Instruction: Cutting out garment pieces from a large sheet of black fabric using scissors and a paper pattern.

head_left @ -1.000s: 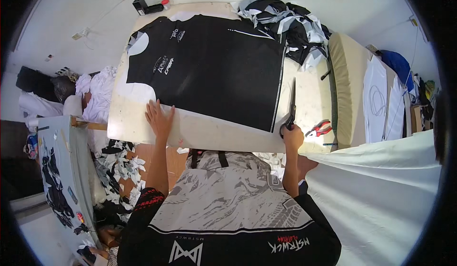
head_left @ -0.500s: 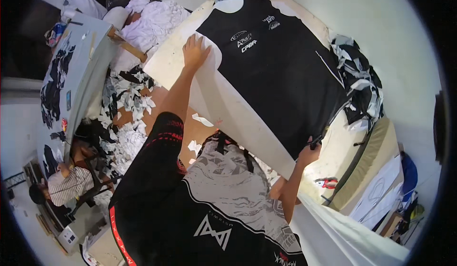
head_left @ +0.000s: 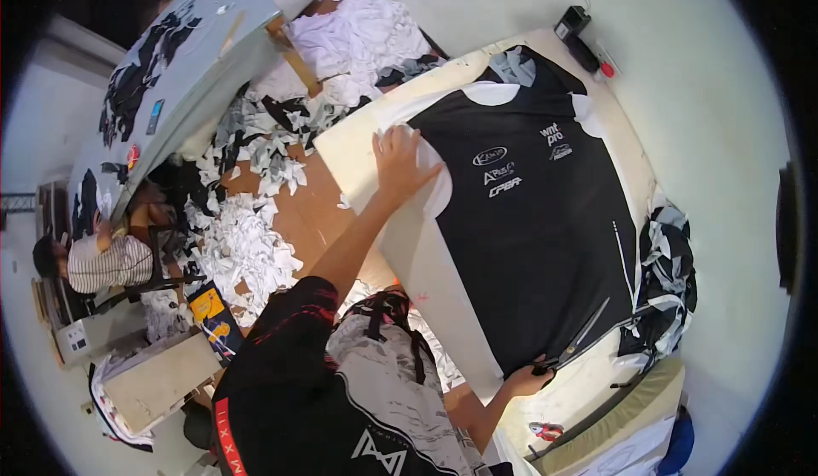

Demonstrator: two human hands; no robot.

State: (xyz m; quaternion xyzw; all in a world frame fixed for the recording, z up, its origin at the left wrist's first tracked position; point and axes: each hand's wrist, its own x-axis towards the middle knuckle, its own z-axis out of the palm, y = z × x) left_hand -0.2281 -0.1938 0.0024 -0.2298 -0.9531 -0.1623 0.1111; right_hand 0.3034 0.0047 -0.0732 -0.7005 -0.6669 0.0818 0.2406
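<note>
A black shirt panel (head_left: 537, 246) with pale printed marks lies flat on a cream table, a white layer (head_left: 441, 193) showing along its left edge. My left hand (head_left: 400, 165) rests on that white edge near the armhole curve, fingers stretched and apart. At the panel's near right corner, my right hand (head_left: 526, 381) is closed round the handles of a pair of scissors (head_left: 583, 337). Their blades are spread and point away to the right, lying along the panel's lower edge. The palm hides part of the handles.
Black and white fabric scraps (head_left: 667, 267) are heaped at the table's right edge. Red-handled snips (head_left: 546, 431) lie near the front. White offcuts (head_left: 247, 250) cover the floor at left. Beyond, a person in a striped shirt (head_left: 106, 263) sits by another table (head_left: 223, 41).
The view has shifted, so the table sits lower and farther right. The scissors' blades now show wider apart. My left hand keeps its place on the white edge.
</note>
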